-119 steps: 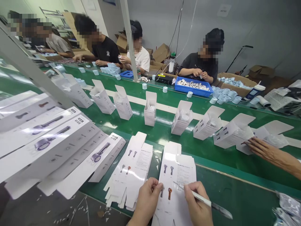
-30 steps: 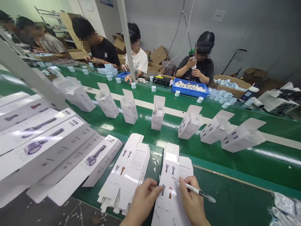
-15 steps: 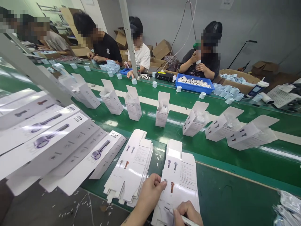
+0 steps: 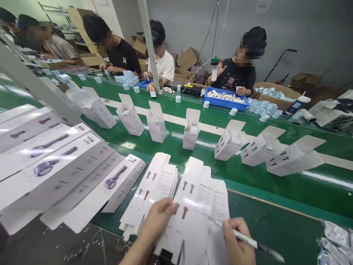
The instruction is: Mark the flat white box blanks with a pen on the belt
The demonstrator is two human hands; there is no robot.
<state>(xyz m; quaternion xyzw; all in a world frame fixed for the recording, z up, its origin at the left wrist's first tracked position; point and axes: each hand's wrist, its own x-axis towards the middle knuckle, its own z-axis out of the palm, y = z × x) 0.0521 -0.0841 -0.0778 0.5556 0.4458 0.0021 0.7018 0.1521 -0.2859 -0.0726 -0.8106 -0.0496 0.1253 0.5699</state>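
My left hand (image 4: 157, 218) pinches the left edge of a flat white carton blank (image 4: 190, 206) printed with small fan pictures, and the blank is lifted and skewed off the stack (image 4: 220, 200) under it. My right hand (image 4: 237, 243) is closed on a white pen (image 4: 248, 241) with a dark cap end, its tip just right of the blank. A second stack of the same blanks (image 4: 153, 191) lies to the left of my left hand.
Open white boxes (image 4: 191, 129) stand in a row on the green conveyor belt (image 4: 248, 184). Long flat cartons (image 4: 55, 173) fan out at left. Several people sit across the belt by a blue tray (image 4: 224, 99) and small cups. Plastic bags (image 4: 335, 243) lie at right.
My left hand has pulled the top blank up and leftward off the stack. My right hand with the pen has moved out to the right. A person opposite lowered a bottle.
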